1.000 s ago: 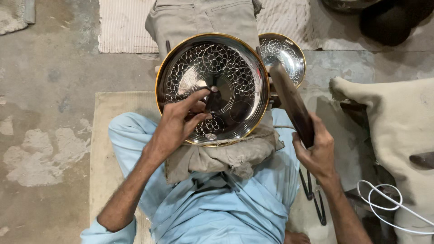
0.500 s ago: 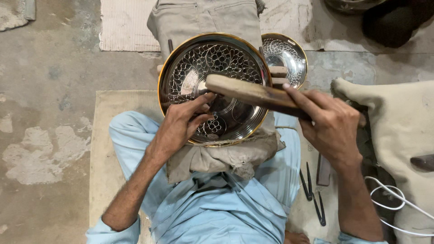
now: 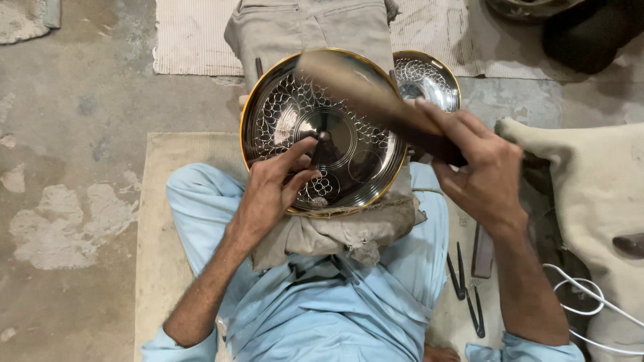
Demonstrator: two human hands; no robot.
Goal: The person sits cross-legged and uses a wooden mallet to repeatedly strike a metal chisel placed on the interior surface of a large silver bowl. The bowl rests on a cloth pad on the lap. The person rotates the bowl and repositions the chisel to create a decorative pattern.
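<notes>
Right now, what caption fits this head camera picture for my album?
Left hand holds a punch on an engraved metal plate; right hand swings a wooden mallet.

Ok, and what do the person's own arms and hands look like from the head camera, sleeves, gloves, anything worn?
Both hands are bare, with no gloves, rings or watch visible. The left hand and right hand lead back along bare forearms to light blue sleeves pushed up near the elbows. The fabric matches the light blue clothing on the lap. No cables or markings on the arms.
</notes>
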